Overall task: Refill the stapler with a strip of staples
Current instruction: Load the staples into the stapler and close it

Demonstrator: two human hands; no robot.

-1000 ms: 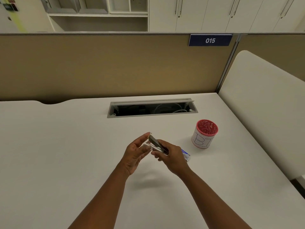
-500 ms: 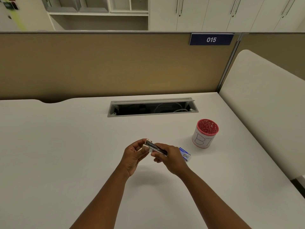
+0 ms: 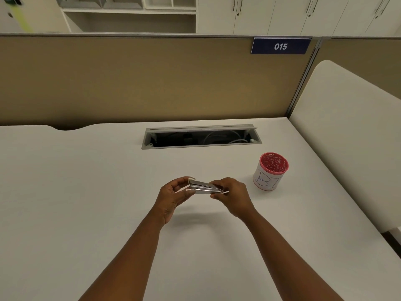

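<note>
A small silver metal stapler [image 3: 204,187] is held level above the white desk [image 3: 86,192], its arms lying close together. My left hand [image 3: 173,196] pinches its left end between thumb and fingers. My right hand [image 3: 233,196] grips its right end. The small blue staple box seen earlier is hidden behind my right hand. No loose strip of staples shows.
A red mesh pen cup [image 3: 271,171] wrapped in white paper stands to the right of my hands. An open cable tray [image 3: 201,136] is cut into the desk further back. A tan partition [image 3: 152,79] closes the back and a white panel [image 3: 347,131] the right side.
The stapler went from tilted with its top raised to level with its arms close together. My left fingers closed onto its left end. My right hand now covers the blue box.
</note>
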